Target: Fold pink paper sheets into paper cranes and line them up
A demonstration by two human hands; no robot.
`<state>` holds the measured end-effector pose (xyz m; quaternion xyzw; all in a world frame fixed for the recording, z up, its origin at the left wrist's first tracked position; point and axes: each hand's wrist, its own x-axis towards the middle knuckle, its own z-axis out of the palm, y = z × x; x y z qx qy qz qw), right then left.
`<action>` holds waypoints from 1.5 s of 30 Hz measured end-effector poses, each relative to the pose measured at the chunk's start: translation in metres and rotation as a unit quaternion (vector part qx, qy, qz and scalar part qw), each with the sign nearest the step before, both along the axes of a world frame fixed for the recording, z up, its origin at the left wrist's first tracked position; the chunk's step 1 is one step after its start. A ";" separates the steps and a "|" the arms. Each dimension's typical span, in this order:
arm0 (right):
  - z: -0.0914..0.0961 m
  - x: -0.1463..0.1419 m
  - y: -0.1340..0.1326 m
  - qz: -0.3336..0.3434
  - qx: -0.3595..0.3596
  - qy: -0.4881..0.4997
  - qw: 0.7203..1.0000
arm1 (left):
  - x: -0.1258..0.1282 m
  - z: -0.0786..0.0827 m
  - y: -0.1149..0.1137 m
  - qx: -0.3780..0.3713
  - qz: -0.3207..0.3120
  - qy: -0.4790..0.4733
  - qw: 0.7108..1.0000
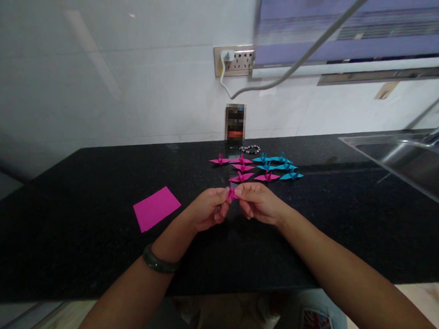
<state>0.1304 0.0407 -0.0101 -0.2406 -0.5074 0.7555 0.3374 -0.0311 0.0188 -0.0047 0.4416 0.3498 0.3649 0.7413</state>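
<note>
A small pink paper crane (231, 192) is pinched between both my hands above the black countertop. My left hand (212, 207) grips one side of it with thumb and fingers, and my right hand (258, 202) grips the other side. The fingertips cover most of its wings. Just beyond my hands stand several finished pink paper cranes (242, 177) and several blue paper cranes (266, 166), grouped close together. Left of my left hand lies a stack of pink paper sheets (157, 209), flat on the counter.
Behind the cranes lie a beaded bracelet (250, 149) and an upright blurred object (235, 123) against the wall. A sink (407, 157) is set into the black countertop (104, 178) at right. A cable (275, 84) hangs from the wall socket (243, 60).
</note>
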 end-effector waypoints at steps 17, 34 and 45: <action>0.003 -0.010 -0.010 0.033 -0.081 0.153 0.984 | 0.017 0.004 -0.013 -0.010 0.057 -0.175 0.983; 0.010 -0.004 -0.007 -0.047 -0.064 0.034 0.996 | 0.013 0.006 -0.008 0.042 0.087 0.011 0.995; 0.015 0.010 -0.002 0.015 -0.085 -0.042 0.995 | 0.002 0.007 -0.007 0.045 0.041 0.085 0.995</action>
